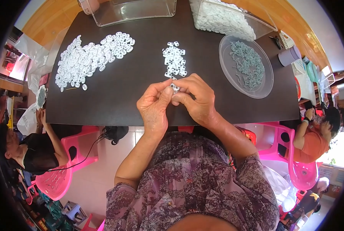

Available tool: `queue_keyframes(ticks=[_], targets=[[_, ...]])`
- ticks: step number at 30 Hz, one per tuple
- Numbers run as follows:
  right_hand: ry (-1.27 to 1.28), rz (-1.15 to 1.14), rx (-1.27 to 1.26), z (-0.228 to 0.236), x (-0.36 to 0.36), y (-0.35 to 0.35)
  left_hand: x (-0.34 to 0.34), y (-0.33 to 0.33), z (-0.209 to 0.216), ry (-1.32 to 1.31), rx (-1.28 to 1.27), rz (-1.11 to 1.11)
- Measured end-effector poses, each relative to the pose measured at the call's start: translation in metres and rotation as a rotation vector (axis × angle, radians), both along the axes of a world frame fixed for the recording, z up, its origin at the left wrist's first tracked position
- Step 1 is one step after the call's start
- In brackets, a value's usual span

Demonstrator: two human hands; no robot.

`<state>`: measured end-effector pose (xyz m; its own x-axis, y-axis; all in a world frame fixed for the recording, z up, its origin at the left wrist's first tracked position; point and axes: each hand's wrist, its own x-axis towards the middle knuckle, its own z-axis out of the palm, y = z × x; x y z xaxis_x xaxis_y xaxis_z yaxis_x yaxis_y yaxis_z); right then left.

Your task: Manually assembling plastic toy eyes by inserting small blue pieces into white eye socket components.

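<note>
- The left hand [153, 106], above the front part of the dark brown tabletop [122, 92], pinches one small white plastic piece with dark round holes [174, 88] between thumb and fingertips.
- The right hand [199, 98] closes on the same piece from the opposite side, index finger above, thumb below.
- The white piece is located between both sets of fingertips, near the front edge of the tabletop.
- A narrow cluster of similar white pieces [174, 59] lies directly beyond the fingertips.
- A broad pile of white oval plastic pieces [89, 57] occupies the left side.
- A round, shallow, translucent plastic tray [226, 63] sits at the right; it contains thin grey-green parts [240, 57], type too small to identify.
- Behind the tray, a clear rectangular plastic bin [266, 25] holds many white pieces [222, 21].
- A pale lavender cylindrical container [289, 56] is positioned near the right edge.
</note>
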<state>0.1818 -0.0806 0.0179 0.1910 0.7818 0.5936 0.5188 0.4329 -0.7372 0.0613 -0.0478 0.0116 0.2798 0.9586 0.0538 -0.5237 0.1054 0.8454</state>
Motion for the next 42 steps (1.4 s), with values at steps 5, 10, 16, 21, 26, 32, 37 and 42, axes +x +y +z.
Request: queue_keyframes(ticks=[5, 10, 16, 21, 26, 32, 37, 42], targets=[[-0.044, -0.018, 0.054, 0.001, 0.0, -0.001, 0.0, 0.001, -0.005, -0.025, -0.036, -0.035], [0.035, -0.048, -0.047, 0.004, -0.005, -0.005, -0.002, 0.002, -0.001, -0.019, -0.035, -0.043], [0.009, -0.009, -0.007, 0.003, -0.003, -0.005, -0.002, -0.001, 0.004, -0.041, -0.015, -0.037], [-0.066, -0.029, 0.039, 0.007, -0.004, -0.005, -0.003, -0.003, -0.001, -0.067, 0.021, -0.016], [-0.129, -0.024, 0.153, 0.009, -0.006, -0.005, -0.002, -0.006, -0.002, -0.056, 0.111, 0.047], [-0.172, -0.02, 0.251, 0.007, -0.009, -0.005, -0.004, -0.009, -0.009, -0.079, 0.143, 0.039], [-0.163, -0.003, 0.223, 0.006, -0.012, -0.005, -0.004, -0.011, -0.006, -0.086, 0.119, 0.067], [-0.101, -0.006, 0.182, 0.006, -0.02, -0.008, -0.002, -0.015, 0.004, -0.055, 0.087, 0.134]])
